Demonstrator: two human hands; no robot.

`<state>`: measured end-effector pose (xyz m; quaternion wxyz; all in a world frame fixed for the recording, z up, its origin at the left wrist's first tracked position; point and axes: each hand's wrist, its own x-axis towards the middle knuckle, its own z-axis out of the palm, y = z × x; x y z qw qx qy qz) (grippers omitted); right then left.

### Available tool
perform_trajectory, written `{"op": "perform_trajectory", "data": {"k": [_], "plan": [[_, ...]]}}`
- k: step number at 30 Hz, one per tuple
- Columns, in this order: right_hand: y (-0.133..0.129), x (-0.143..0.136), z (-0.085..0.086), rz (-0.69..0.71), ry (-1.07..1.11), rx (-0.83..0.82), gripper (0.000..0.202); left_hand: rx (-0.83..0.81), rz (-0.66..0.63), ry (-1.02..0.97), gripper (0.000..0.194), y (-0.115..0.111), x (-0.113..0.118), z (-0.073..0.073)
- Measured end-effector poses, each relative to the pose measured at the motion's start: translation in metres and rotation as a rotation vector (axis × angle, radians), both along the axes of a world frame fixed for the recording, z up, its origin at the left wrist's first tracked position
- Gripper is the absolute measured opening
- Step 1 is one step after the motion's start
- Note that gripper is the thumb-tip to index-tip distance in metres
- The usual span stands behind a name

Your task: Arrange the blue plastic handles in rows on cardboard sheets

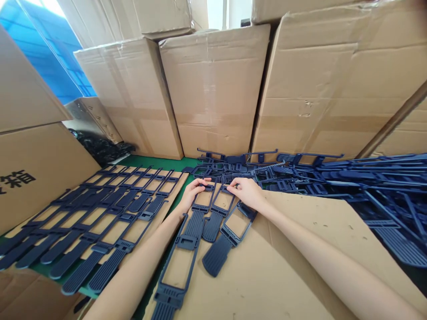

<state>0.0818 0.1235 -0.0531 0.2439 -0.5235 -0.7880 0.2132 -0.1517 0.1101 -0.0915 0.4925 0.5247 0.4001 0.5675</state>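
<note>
My left hand [193, 194] has its fingers closed on the top end of a dark blue plastic frame with a ribbed paddle [194, 224], which lies on a cardboard sheet [283, 271]. Close beside it, my right hand [247, 192] pinches the top edge of a second such frame [212, 226]. Below my right hand a third frame [217, 255] rests at a slant, touched by neither set of fingers as far as I see. Nearer to me, another frame [187, 241] lies lengthwise below the left one.
Two rows of similar frames [115, 262] cover a cardboard sheet on the left. A tangled heap of blue plastic parts [300, 173] spreads along the back and right. Large cardboard boxes [216, 89] wall off the far side. Green table surface [147, 161] shows between.
</note>
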Motion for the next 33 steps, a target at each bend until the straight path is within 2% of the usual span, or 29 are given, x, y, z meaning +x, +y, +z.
{"op": "perform_trajectory", "data": {"k": [4,10,15,19,24,30,33], "plan": [[0.002,0.0,-0.001,-0.013,0.001,-0.004,0.023,-0.004,-0.007,-0.006,0.014,0.0,0.0,0.0],[0.003,-0.001,0.001,0.009,0.021,-0.002,0.023,-0.006,-0.019,0.018,0.014,-0.005,0.003,0.008],[0.003,0.001,0.003,0.076,0.025,-0.002,0.029,0.001,-0.014,0.046,0.014,-0.007,0.006,0.011],[0.009,0.011,0.01,0.195,0.035,-0.005,0.032,0.012,-0.011,0.052,0.015,-0.007,0.007,0.01],[0.011,0.024,0.017,0.398,0.015,-0.041,0.026,0.013,-0.015,0.052,0.016,-0.006,0.007,0.008],[-0.013,0.015,0.034,0.588,0.022,-0.056,0.027,0.033,-0.015,0.054,0.016,-0.005,0.007,0.006],[-0.029,0.008,0.043,0.721,-0.06,-0.072,0.023,0.046,-0.013,0.054,0.014,-0.004,0.007,0.005]]}}
